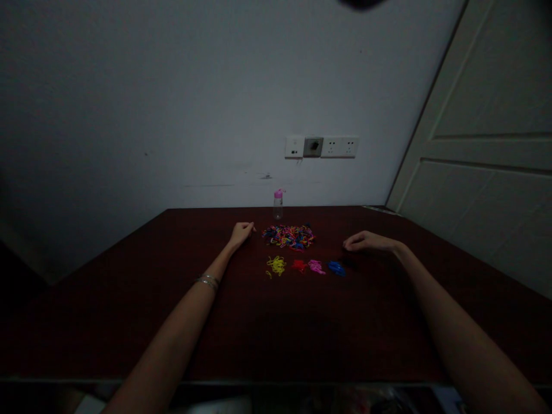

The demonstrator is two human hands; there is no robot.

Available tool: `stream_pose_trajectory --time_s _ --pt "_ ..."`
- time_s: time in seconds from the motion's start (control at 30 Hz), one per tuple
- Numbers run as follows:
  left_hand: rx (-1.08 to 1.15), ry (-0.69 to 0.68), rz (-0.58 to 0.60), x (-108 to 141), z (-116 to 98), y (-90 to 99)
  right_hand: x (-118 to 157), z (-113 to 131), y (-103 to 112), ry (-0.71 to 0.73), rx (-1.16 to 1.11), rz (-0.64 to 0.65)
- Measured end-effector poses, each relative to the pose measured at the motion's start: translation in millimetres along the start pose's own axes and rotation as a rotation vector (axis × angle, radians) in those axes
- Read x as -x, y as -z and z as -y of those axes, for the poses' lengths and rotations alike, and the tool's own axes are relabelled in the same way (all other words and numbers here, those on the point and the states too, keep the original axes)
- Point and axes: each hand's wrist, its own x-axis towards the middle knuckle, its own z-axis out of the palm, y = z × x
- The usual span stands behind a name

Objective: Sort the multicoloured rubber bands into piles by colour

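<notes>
My left hand [242,232] rests on the dark red table, fingers curled together, just left of a mixed heap of small coloured loops [290,236] that look like rubber bands. Whether anything is in its fingers is too small to see. Right of the heap, my right hand [363,241] is held with its fingertips pinched together; what they hold, if anything, cannot be made out. Nearer to me lie sorted piles in a row: yellow loops [277,265], red loops [299,265], pink loops [316,266] and blue loops [336,268]. The blue pile is closest to my right hand.
A clear bottle with a pink cap [278,205] stands behind the heap, near the wall. Wall sockets [339,147] sit above the table [276,328]. A pale panelled door [478,149] is on the right. Dim items show below the table's front edge.
</notes>
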Motion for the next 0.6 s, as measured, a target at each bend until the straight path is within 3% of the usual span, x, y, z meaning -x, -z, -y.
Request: stream_pose_trajectory --time_s 0.17,0.37,0.6 --pt "0.024 0.008 -0.007 0.2 0.6 -1.1 -1.2 -2.3 0.5 -0.03 -0.024 -0.031" --pt "0.063 0.03 -0.012 0.3 2.2 -3.6 -8.4 -12.7 -5.4 -0.09 -0.196 -0.176" --pt "-0.142 -0.084 0.073 -0.8 5.1 -4.9 -12.4 -11.1 -8.8 -0.109 -0.204 -0.26"
